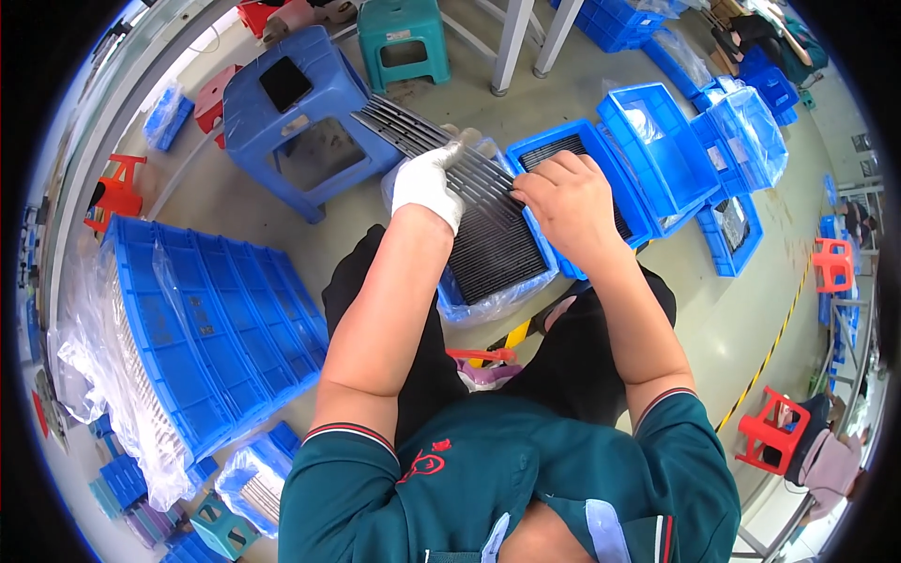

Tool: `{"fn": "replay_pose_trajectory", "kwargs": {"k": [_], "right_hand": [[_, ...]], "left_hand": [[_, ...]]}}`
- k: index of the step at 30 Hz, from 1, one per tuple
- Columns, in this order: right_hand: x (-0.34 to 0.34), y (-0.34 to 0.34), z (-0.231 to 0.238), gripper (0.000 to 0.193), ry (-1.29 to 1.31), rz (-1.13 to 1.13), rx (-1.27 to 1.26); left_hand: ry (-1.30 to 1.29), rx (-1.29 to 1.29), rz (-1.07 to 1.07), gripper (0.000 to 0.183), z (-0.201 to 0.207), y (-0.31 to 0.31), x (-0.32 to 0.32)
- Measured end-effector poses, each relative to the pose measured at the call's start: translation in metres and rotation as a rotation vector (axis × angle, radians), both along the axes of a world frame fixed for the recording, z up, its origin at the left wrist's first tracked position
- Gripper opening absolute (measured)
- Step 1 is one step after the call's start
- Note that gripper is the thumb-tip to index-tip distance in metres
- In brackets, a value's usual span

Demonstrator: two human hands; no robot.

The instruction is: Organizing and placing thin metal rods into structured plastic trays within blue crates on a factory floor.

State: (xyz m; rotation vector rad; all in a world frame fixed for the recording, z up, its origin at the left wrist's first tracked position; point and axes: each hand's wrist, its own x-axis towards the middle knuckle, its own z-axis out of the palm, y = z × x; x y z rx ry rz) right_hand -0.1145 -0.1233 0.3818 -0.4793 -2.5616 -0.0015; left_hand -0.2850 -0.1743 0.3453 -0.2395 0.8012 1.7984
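Note:
My left hand [430, 188], in a white glove, is closed round a fanned bundle of thin, dark grey strips [402, 127]. The bundle slants from the upper left down toward my right hand [571, 197], which is bare. Its thumb and fingers are pinched together at the near right end of those strips. Below both hands stands a plastic-lined blue bin [511, 298], holding tightly lined-up rows of similar dark strips [497, 263]. Exactly how many strips each hand grips is hidden by the fingers.
Right of the lined bin is another blue bin [641, 220] with dark strips, beside stacked blue bins [657, 141]. A blue stool [310, 103] bearing a black flat piece and a green stool [404, 42] stand ahead. Tall blue crates [211, 328] rise at my left.

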Motion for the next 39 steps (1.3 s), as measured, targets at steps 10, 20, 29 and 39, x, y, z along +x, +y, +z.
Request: {"fn": "replay_pose_trajectory", "kwargs": {"k": [10, 20, 29, 39], "right_hand": [[0.0, 0.005, 0.005, 0.007, 0.3, -0.034, -0.279], [0.003, 0.006, -0.003, 0.013, 0.313, -0.177, -0.817], [0.005, 0.015, 0.003, 0.007, 0.159, 0.005, -0.55], [0.002, 0.009, 0.001, 0.007, 0.204, 0.019, -0.364]], "left_hand": [[0.099, 0.017, 0.014, 0.016, 0.004, -0.003, -0.002], [0.005, 0.08, -0.019, 0.017, 0.006, -0.002, -0.006], [-0.028, 0.143, -0.055, 0.02, -0.003, -0.003, -0.01], [-0.059, 0.105, -0.066, 0.024, -0.002, 0.001, -0.008]]}}
